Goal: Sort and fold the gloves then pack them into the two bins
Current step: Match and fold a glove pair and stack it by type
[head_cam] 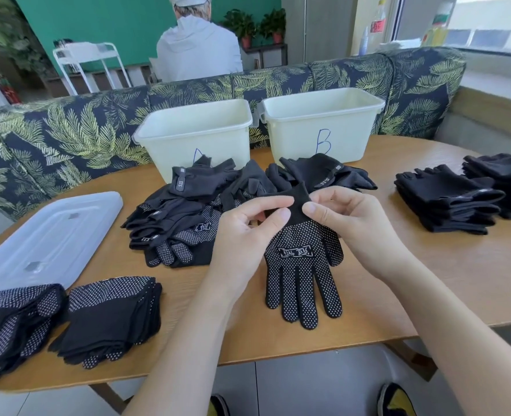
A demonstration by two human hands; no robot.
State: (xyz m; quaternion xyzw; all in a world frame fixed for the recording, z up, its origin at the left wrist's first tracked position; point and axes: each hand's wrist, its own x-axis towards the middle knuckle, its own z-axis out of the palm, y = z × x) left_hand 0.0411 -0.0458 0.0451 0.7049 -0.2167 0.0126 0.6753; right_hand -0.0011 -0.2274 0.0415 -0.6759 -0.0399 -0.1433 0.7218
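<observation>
Both hands pinch the cuff of one dotted glove [303, 271] on the table [428, 280]: left hand [248, 226] and right hand [347, 217] side by side. I see, left to right: lid [47, 235], folded dotted stacks [110, 316], loose glove pile [188, 217], bin A [194, 130], bin B [323, 121], folded plain stacks [449, 202]. Can't tell what's in either bin.

Both bare forearms reach forward over the table edge [428, 325], the left hand [245, 226] and right hand [347, 217] meeting close together, fingers curled, thumbs and forefingers pinching.
</observation>
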